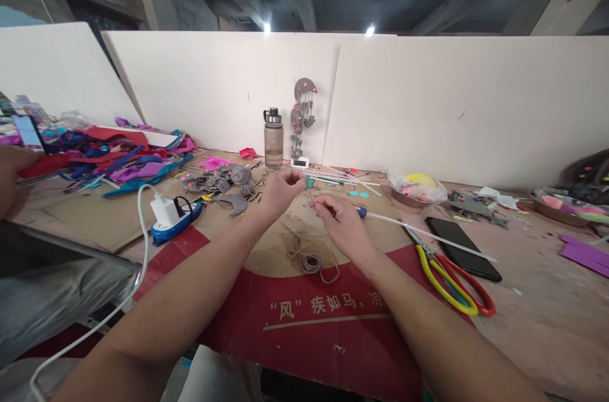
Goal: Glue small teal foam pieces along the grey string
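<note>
My left hand [280, 191] pinches a small teal felt shape [310, 182] between thumb and fingers above the cardboard sheet [266, 250]. My right hand [340, 223] is just right of it, fingers closed on a thin grey cord that runs down to a loose coil of cord [310, 260] lying on the cardboard. The two hands are close together, a few centimetres apart.
Yellow scissors [445, 281] and red scissors [469, 285] lie right, beside a black phone [461, 248] and a long white stick [423, 232]. A water bottle [273, 137] and grey felt hanging [302, 113] stand at the white wall. Felt scraps [114, 158], a charger [166, 212] and another person's hand [9, 177] lie left.
</note>
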A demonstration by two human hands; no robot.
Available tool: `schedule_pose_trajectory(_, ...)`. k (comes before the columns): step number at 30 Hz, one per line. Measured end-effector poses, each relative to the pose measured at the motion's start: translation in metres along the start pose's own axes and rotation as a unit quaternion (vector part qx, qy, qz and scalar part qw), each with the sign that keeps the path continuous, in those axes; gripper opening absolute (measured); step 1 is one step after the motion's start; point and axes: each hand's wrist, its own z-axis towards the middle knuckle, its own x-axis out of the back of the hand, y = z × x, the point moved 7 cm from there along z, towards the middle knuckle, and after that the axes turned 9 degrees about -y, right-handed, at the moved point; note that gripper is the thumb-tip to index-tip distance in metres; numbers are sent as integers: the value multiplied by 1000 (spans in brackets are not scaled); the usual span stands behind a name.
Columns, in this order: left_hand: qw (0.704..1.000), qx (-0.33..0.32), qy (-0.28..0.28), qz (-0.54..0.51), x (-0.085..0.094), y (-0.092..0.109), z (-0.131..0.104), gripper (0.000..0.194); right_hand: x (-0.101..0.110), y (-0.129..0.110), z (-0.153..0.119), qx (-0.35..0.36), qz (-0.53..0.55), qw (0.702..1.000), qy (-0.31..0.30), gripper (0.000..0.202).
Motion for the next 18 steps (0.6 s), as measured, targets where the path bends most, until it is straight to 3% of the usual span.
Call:
schedule_pose_trajectory(4,994,14,36,-104,16,-8,5,18,-15,-22,-4,104,-63,988,-98,22)
schedule_pose_trajectory(6,984,12,56,-172,24,-9,8,23,-12,-25,-4,111,-75,986,-101,20)
schedule_pose_trajectory(9,966,2,78,-246,34,-8,11,26,14,-7,1,17,-80,996,-21,23)
schedule_pose_trajectory(12,955,2,84,-285,39,-8,12,26,48,25,0,-112,-165,977,80,23)
schedule_pose_trajectory(15,949,2,87,-302,40,-10,13,28,59,64,-4,-223,-270,934,66,18)
schedule_pose_trajectory(18,946,0,88,-311,40,-9,12,29,51,97,-7,-234,-266,934,35,17)
